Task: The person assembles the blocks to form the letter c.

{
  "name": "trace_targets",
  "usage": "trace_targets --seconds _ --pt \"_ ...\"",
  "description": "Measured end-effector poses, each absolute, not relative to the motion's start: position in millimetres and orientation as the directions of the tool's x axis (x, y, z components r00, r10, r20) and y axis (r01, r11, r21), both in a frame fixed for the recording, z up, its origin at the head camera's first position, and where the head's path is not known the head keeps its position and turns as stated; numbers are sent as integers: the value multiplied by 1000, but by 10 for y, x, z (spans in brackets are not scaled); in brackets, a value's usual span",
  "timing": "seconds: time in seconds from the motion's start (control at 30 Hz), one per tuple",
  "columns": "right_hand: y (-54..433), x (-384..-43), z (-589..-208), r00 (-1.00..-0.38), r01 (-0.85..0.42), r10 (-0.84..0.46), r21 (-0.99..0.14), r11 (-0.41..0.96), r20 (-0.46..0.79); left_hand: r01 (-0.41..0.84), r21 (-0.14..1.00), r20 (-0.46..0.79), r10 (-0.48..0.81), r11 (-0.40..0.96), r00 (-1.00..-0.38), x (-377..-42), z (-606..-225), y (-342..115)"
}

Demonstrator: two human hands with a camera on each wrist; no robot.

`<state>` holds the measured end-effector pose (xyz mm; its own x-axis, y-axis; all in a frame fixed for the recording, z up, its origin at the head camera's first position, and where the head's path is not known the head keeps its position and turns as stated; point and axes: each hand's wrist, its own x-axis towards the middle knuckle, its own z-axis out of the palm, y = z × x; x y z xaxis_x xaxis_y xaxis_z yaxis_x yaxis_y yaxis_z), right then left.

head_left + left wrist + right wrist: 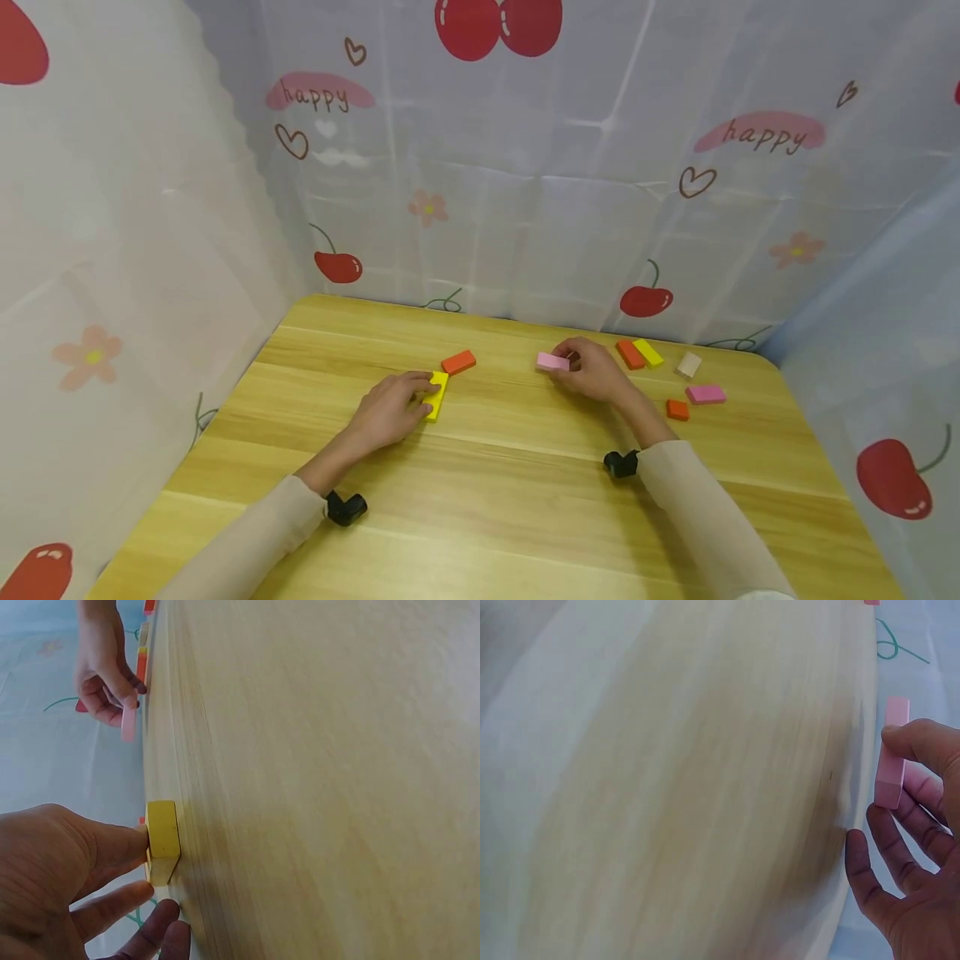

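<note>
My left hand [388,408] is at the yellow block [439,400], left of the table's middle, with its thumb and a finger on it. The left wrist view shows the yellow block [163,829] standing close against the wooden surface, the other fingers spread beside it. Just beyond, an orange block [459,362] lies at a slant. My right hand [592,372] pinches a pink block [552,362] between thumb and fingers, near the table's far side. In the right wrist view this pink block [892,761] is held lengthwise, the lower fingers loosely bent away from it.
Right of my right hand lie an orange block [630,355] and a yellow block [648,353] side by side, a pale wooden block [688,365], another pink block [707,394] and a small orange block [677,409]. Printed curtains [510,225] rise around the wooden table [480,500].
</note>
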<state>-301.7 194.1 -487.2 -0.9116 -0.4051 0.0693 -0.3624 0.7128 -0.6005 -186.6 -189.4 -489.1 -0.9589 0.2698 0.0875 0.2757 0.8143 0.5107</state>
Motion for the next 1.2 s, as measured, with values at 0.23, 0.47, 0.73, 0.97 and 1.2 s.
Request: trace_targets --seconds 0.23,0.47,0.73,0.97,1.2 --pt "1849 -3044 -4881 -910 -363 -410 -603 710 66 271 510 83 267 816 -960 -1871 -4877 -1879" --pt "1758 -3068 -4894 -899 -374 -433 -620 690 60 269 511 84 264 817 -961 -1866 -4872 -1886" --pt "1637 -3083 -4918 -899 -372 -434 -638 675 66 267 515 83 263 814 -961 -1866 -4869 -1882" --pt "1525 -3080 -4908 -895 -374 -442 -640 672 59 259 522 77 257 813 -963 -1846 -4846 -1869" --pt "1423 -3107 -4926 -890 -381 -452 -639 669 58 254 520 73 254 815 -964 -1844 -4838 -1863"
